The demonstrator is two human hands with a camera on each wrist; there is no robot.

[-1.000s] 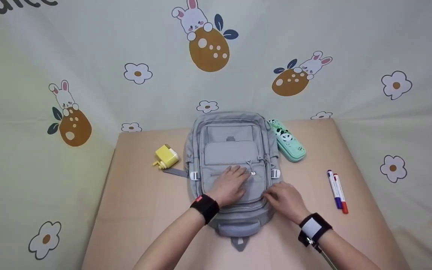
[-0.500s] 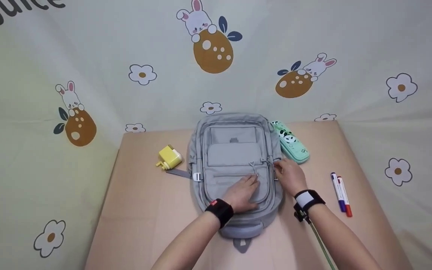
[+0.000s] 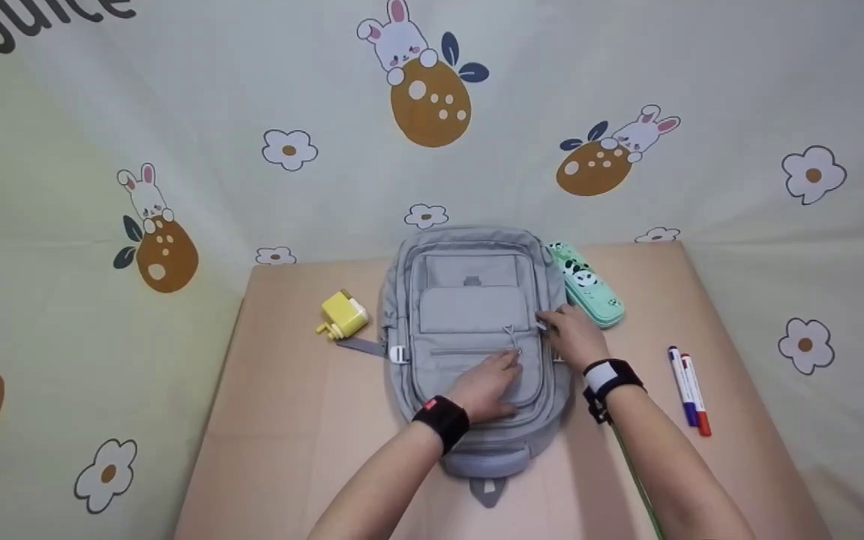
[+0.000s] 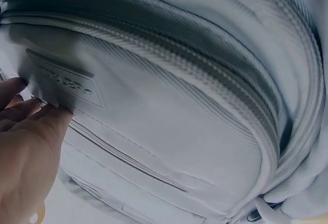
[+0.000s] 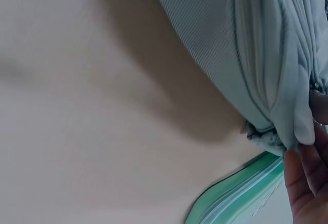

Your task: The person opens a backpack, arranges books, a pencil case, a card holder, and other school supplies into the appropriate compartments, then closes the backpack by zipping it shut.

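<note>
Behind and at the sides, a pale cloth (image 3: pixel 214 112) with printed rabbits, fruits and flowers is seen. In front of it a light brown surface (image 3: pixel 289 427) is placed. On the middle part of this surface a grey backpack (image 3: pixel 469 337) is laid, with its length set from twelve to six o'clock; the other hours are counted from its centre. Just below the centre, toward six o'clock, the front of the backpack is touched by the left hand (image 3: pixel 486 386), whose thumb is held apart from the laid-down fingers. Near three o'clock, the side edge of the backpack is pinched between the thumb and fingers of the right hand (image 3: pixel 578 334); whether cloth or a zip tab is held cannot be told. At two o'clock, a green pencil case (image 3: pixel 593 292) with panda pictures is partly covered by the backpack. A black wristband is worn on each wrist. Between nine and ten o'clock, a yellow and white device (image 3: pixel 343 315) with a small handle is placed. Between three and four o'clock, well apart, a blue marker (image 3: pixel 682 386) and a red marker (image 3: pixel 696 395) are laid side by side.
</note>
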